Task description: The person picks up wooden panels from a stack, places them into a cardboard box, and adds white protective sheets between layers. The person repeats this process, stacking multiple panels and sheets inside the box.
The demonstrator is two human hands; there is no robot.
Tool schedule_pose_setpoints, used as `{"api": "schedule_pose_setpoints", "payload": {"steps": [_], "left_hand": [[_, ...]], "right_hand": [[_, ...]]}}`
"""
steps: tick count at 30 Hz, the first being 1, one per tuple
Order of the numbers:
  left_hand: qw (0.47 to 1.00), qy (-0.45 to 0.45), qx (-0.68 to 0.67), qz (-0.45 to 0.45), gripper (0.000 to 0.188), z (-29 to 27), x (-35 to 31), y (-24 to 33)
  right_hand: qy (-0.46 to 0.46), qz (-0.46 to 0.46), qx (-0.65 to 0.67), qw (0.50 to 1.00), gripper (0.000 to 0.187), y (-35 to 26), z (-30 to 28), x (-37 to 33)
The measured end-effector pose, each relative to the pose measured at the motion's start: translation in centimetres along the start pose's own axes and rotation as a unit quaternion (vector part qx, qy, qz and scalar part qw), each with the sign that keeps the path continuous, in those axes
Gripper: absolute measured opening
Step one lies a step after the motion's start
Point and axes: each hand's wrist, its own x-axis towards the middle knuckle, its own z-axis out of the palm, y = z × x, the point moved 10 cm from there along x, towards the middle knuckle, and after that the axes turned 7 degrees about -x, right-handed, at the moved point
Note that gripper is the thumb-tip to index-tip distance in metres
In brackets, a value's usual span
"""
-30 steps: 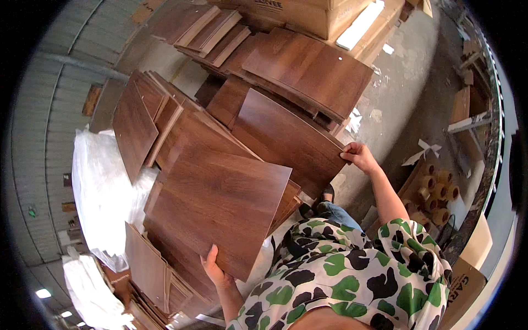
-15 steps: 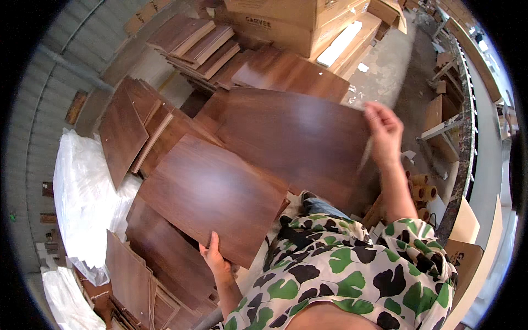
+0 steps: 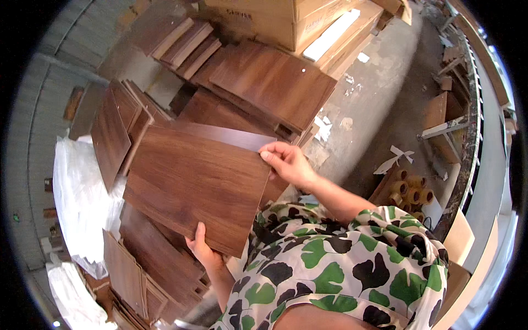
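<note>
A brown wood-grain panel (image 3: 195, 190) is tilted in front of me. My left hand (image 3: 206, 250) grips its near edge, thumb on top and fingers hidden underneath. At the panel's far right corner, my right hand (image 3: 287, 165) is closed in a pinch. Behind the far edge shows a shiny strip of a second panel (image 3: 234, 135), which reaches the right fingertips. Most of that second panel is covered by the first. How the two panels meet under the right fingers I cannot make out.
Stacked brown panels (image 3: 275, 82) lie beyond, with large cardboard boxes (image 3: 253, 22) behind. More panels (image 3: 110, 132) lean at left beside white plastic wrapping (image 3: 82, 198). Several tape rolls (image 3: 410, 190) and paper scraps lie on the right floor near a long rail (image 3: 474, 121).
My right hand has moved left and nearer, bringing the second panel behind the first one. My left hand still holds the first panel, which has turned slightly and shifted left.
</note>
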Motion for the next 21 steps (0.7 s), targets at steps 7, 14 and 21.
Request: {"api": "schedule_pose_setpoints", "payload": {"steps": [7, 14, 21], "left_hand": [[0.992, 0.125, -0.004, 0.006, 0.044, -2.1, -2.9, -1.3], [0.985, 0.169, -0.015, 0.041, 0.042, -4.8, -5.1, -0.9], [0.977, 0.206, -0.053, 0.03, 0.045, -7.1, -6.3, -1.1]], "right_hand": [[0.254, 0.024, -0.445, 0.859, 0.066, 8.2, -21.7, 6.3], [0.213, 0.008, -0.27, 0.939, 0.047, 9.5, -21.3, 8.6], [0.143, 0.079, -0.034, 0.986, 0.019, 12.1, -23.8, 9.4]]}}
